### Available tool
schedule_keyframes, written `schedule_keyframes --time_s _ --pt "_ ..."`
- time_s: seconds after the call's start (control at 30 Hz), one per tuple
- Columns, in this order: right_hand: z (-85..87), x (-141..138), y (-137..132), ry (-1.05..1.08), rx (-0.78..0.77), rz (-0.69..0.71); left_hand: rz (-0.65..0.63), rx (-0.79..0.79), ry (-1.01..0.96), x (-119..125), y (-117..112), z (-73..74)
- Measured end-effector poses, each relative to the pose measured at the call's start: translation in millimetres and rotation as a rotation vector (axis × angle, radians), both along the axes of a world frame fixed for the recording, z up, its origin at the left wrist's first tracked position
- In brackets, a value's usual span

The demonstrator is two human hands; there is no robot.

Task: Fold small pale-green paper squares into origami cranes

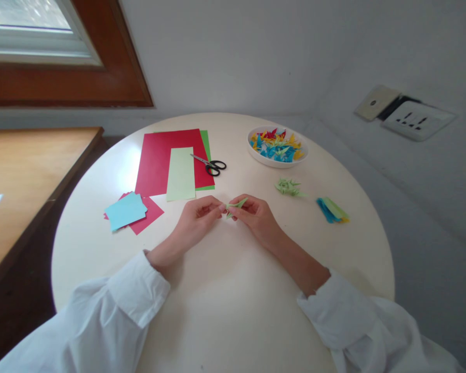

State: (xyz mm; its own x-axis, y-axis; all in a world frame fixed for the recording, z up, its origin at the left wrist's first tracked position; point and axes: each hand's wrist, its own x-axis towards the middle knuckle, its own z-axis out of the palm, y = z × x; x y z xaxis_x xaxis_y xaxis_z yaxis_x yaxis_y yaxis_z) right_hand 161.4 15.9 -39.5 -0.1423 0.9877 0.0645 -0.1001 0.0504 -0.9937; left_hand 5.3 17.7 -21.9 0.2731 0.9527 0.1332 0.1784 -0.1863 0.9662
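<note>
A small pale green folded paper crane (237, 204) is pinched between my two hands, just above the middle of the white round table (233, 300). My left hand (202, 217) grips its left end with thumb and forefinger. On the other side, my right hand (256, 215) closes its thumb and fingers on the crane's body, and pointed tips stick out past them. Fingers cover part of the folds. To the right of my right hand lies a little heap of pale green folded cranes (289, 187).
A white dish (277, 163) of colourful cranes stands at the back right. Black-handled scissors (212, 166) lie partly over a pale green strip (180, 173) and red sheet (151, 160). Blue squares (126, 211) sit left; folded papers (333, 210) lie right. A wall stands behind.
</note>
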Motion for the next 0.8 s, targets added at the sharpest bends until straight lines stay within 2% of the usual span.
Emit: schedule_keyframes --time_s 0.23,0.37,0.53,0.67,0.8 --pt "-0.5 0.3 -0.3 -0.082 0.078 -0.067 0.026 -0.006 -0.017 0.9 2.5 -1.8" --pt "-1.0 -0.8 -2.5 -0.188 0.191 -0.148 0.043 -0.041 -0.064 1.3 3.6 -3.2" --pt "-0.4 -2.6 -4.6 -0.204 0.347 -0.153 0.031 -0.059 -0.062 0.4 4.3 -3.4" --pt "-1.5 -1.3 -4.3 -0.228 0.357 -0.143 0.016 -0.051 -0.051 -0.6 4.4 -2.9" --pt "-2.5 1.1 -4.0 -0.245 0.325 -0.077 -0.008 -0.020 -0.042 -0.9 5.0 -2.4"
